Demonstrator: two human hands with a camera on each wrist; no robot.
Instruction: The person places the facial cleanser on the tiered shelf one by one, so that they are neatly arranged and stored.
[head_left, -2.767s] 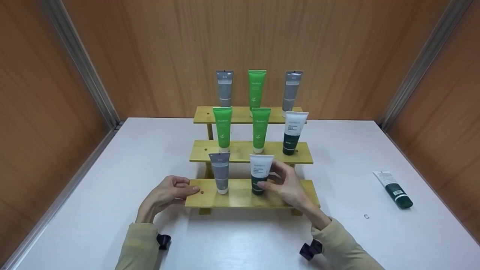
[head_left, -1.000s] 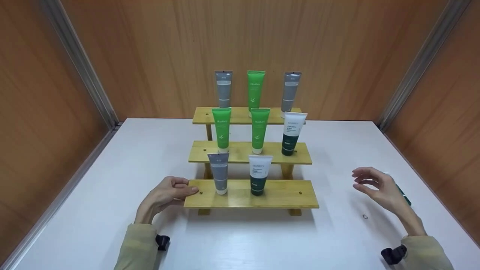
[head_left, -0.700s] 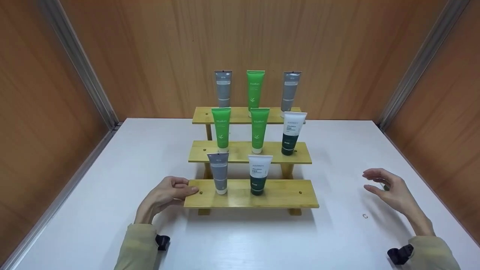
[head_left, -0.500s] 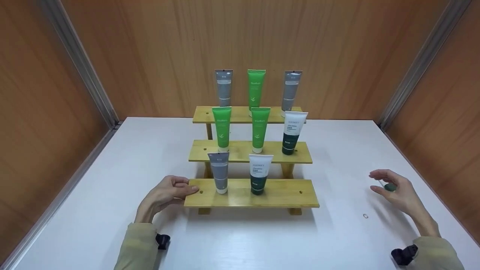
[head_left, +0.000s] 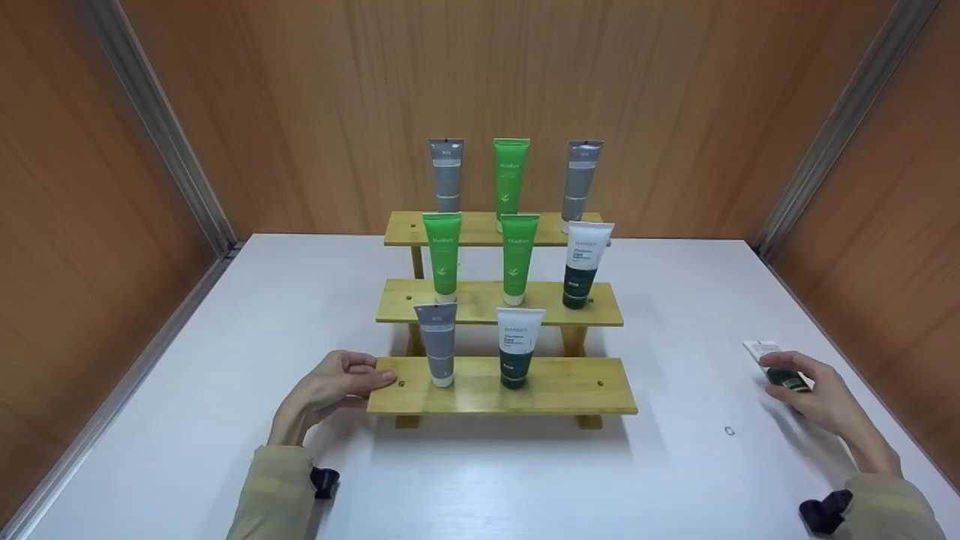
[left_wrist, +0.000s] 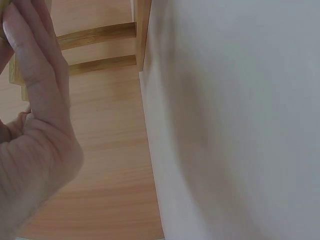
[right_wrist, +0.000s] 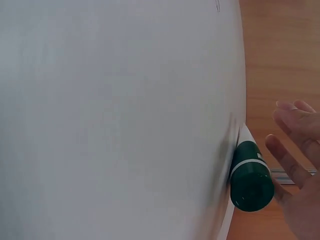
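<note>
My left hand (head_left: pixel 336 386) pinches the left end of the lowest board of a three-tier wooden display stand (head_left: pixel 570 390), thumb on top; the left wrist view also shows this hand (left_wrist: pixel 40 100) at the wood. On that board stand a grey tube (head_left: pixel 439 345) and a white and dark-green tube (head_left: pixel 517 345), both cap down. At the far right, my right hand (head_left: pixel 821 394) is over another white and dark-green tube (head_left: pixel 763 348) lying on the table. In the right wrist view its fingers are spread beside the tube's green cap end (right_wrist: pixel 251 185), with a gap between.
The middle board carries two green tubes (head_left: pixel 444 255) and a white and dark-green tube (head_left: pixel 587 262). Two grey tubes (head_left: pixel 447 176) and a green tube (head_left: pixel 511 176) stand on the top board. A small ring (head_left: pixel 730 430) lies on the white table (head_left: pixel 495 480). Wooden walls (head_left: pixel 480 90) enclose it.
My right hand has let go of the white and dark-green tube on the lowest board and moved right, then down over the lying tube. My left hand has stayed at the stand.
</note>
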